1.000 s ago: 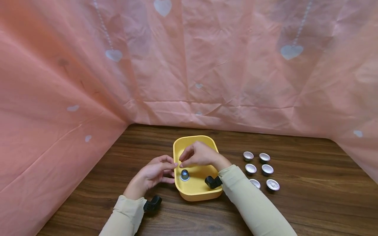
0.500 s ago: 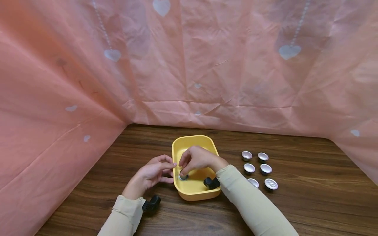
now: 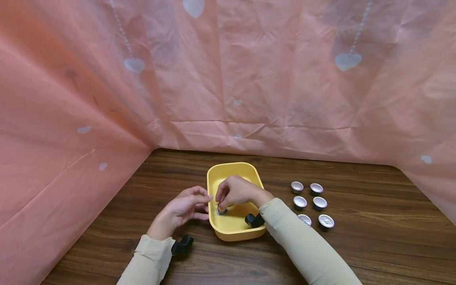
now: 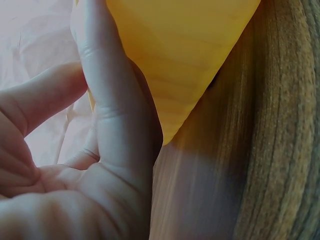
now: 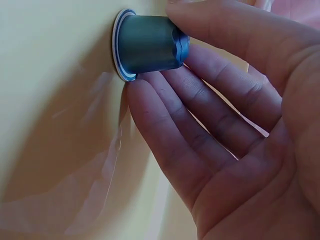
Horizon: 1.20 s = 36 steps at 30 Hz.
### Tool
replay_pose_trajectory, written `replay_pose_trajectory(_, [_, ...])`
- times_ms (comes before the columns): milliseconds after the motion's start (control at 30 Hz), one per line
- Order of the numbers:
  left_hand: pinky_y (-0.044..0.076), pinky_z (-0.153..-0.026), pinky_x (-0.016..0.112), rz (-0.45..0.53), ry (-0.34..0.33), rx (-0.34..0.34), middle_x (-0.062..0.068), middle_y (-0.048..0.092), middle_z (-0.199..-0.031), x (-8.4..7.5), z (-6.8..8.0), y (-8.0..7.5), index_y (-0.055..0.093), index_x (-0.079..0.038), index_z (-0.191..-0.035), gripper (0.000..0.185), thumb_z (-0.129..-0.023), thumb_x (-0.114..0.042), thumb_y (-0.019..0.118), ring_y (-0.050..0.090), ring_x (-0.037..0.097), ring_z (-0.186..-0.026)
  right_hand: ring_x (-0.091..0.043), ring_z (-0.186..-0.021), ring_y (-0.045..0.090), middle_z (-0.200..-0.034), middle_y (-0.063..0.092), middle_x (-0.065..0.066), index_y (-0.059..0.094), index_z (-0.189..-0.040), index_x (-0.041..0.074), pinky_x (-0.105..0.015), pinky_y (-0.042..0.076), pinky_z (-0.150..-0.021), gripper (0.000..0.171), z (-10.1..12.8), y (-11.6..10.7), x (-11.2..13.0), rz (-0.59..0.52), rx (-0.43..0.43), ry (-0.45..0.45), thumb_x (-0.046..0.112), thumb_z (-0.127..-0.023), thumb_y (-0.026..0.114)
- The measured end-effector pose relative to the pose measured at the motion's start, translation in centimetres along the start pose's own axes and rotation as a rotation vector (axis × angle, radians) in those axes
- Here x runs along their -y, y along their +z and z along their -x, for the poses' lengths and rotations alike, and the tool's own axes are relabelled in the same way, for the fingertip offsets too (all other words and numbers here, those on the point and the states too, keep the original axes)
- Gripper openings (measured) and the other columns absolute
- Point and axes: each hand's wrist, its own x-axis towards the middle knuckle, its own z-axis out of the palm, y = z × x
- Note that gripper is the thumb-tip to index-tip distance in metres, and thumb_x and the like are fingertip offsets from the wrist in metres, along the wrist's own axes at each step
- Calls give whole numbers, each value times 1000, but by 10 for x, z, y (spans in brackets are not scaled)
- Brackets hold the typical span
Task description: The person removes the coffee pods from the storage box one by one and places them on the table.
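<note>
Lowered since a second ago: right hand, then held above the capsule, now down inside the yellow tub with its fingers on it.

Item, capsule: small, blue-grey metal, rim-down on the tub floor near the left wall. Right hand's fingertips curl round its body, thumb on the other side.

Item, left hand: rests against the outside of the tub's left wall; the thumb lies flat along the yellow plastic, the other fingers are loosely bent and grip nothing.

Item, yellow tub: stands on the wooden table, centre, rounded corners.

Item, six foil-topped capsules: in two rows on the table, right of the tub, apart from both hands.

Backdrop: pink sheet with pale hearts, far and left.
</note>
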Motion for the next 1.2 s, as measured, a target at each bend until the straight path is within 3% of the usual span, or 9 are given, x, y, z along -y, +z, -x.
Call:
replay_pose_trajectory(667, [66, -71, 30, -9, -6, -9, 4, 65, -92, -1, 0, 0, 54, -9, -108, 12, -105, -11, 65, 68, 14, -79, -4, -72, 64, -79, 75, 10, 81, -87, 16, -18, 49, -63, 12, 0, -1, -1, -36, 3, 35, 12, -77, 87])
replay_pose_trajectory(933, [67, -71, 30, -4, -4, -7, 5, 67, -93, -2, 1, 0, 54, -10, -106, 12, -104, -10, 65, 68, 15, -79, -8, -70, 63, -82, 71, 4, 76, -92, 12, -19, 53, -63, 8, 1, 0, -3, -147, 5, 70, 11, -85, 79])
replay_pose_trajectory(1200, [67, -71, 29, 7, -10, -2, 4, 68, -94, -2, 0, 0, 53, -10, -106, 12, -105, -10, 65, 68, 14, -80, -6, -74, 63, -83, 71, 6, 76, -92, 10, -18, 53, -68, 4, 2, 0, -5, -120, 6, 62, 13, -90, 76])
